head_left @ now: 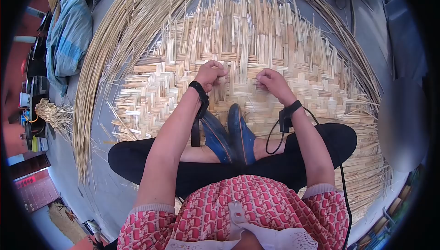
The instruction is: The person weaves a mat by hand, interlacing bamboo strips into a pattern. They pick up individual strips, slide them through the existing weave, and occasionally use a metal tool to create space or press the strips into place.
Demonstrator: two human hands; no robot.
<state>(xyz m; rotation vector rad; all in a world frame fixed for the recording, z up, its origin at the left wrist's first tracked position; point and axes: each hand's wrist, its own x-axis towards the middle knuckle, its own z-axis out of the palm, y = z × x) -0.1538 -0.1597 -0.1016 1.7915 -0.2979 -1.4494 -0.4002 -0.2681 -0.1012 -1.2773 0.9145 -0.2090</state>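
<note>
A large mat (165, 91) of pale, flat straw or reed strips lies on the floor, woven in a zigzag pattern. Loose strip ends (261, 25) stick out along its far edge. My left hand (212, 74) is closed over the middle of the weave, fingertips pinched. To its right, my right hand (273, 84) is also closed in a pinch, close to the strips. Whatever lies between either hand's fingers is too small to make out. My blue shoes (242, 133) rest on the mat just below the hands.
Long loose reeds (103, 62) lie in a bundle along the left, and more reeds (353, 43) curve along the right. A blue-grey sack (68, 34) and a tied straw bunch (54, 112) are at the far left. A black cable (343, 190) runs beside my right arm.
</note>
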